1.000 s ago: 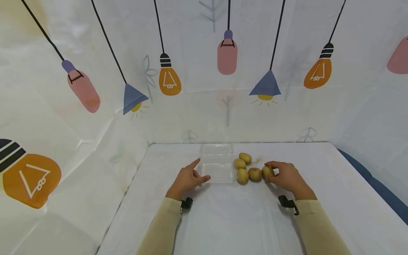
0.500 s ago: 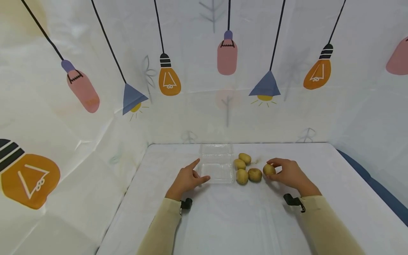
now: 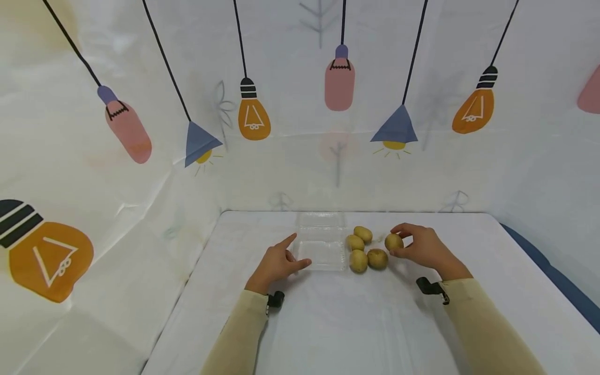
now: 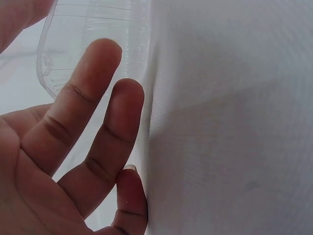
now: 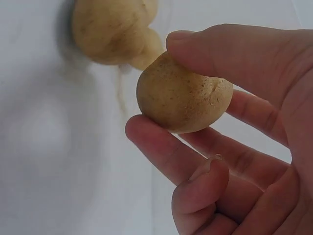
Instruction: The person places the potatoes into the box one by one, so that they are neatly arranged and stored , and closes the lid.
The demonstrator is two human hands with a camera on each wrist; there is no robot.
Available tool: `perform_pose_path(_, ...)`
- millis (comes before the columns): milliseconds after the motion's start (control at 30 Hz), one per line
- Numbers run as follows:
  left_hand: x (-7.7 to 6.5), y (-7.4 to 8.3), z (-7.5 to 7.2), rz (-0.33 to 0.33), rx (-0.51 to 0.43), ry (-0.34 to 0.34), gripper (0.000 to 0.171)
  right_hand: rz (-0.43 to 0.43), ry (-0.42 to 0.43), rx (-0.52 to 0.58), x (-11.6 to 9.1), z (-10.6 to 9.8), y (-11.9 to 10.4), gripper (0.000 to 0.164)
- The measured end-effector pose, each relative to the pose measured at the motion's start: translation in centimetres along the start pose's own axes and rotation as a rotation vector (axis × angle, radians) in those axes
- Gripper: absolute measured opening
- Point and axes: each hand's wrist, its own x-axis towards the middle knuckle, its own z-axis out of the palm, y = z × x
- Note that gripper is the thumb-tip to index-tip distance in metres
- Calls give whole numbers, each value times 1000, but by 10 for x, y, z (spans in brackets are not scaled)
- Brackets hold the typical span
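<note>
Between thumb and fingers, my right hand (image 3: 424, 247) pinches a small round potato (image 3: 394, 242); the right wrist view shows this potato (image 5: 183, 95) with its brown-flecked skin. Left of it, several yellow-brown potatoes (image 3: 377, 259) lie grouped on the table. A clear plastic clamshell box (image 3: 321, 255) lies unfolded beside them, its lid (image 3: 321, 220) toward the back wall. My left hand (image 3: 277, 264) is at the box's left edge, index finger and thumb spread apart. In the left wrist view, the fingers (image 4: 122, 115) are in front of the clear box wall (image 4: 44, 63) and hold nothing.
A white cloth covers the table (image 3: 337, 323), whose far edge meets a white curtain (image 3: 290, 172) printed with lamps and bulbs. Blue fabric (image 3: 548, 265) shows past the right edge. Small black cameras (image 3: 276, 299) sit at both wrists.
My right hand has lifted the potato off the table beside the group, first shifting right, then up and slightly back left. The left hand stays at the box. The head view has turned slightly.
</note>
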Motion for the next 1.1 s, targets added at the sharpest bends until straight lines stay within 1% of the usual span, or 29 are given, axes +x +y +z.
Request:
perform_pose_path(167, 0, 2, 1, -4, 12, 7, 107, -25, -8, 4, 8, -3, -9, 54)
perform_pose_path(400, 2, 1, 1, 13, 12, 5, 108, -33, -47, 70, 20, -1, -27, 54)
perform_pose_path(567, 1, 2, 2, 6, 13, 7, 107, -51, -63, 101, 28, 6, -42, 51)
perform_pose_path(767, -1, 3, 3, -2, 7, 1, 107, -66, -109, 150, 37, 19, -56, 51)
perform_pose_path(867, -1, 2, 3, 5, 7, 8, 107, -88, -118, 164, 41, 24, -63, 51)
perform_pose_path(1100, 0, 2, 1, 14, 4, 18, 107, -191, -146, 217, 52, 36, -76, 48)
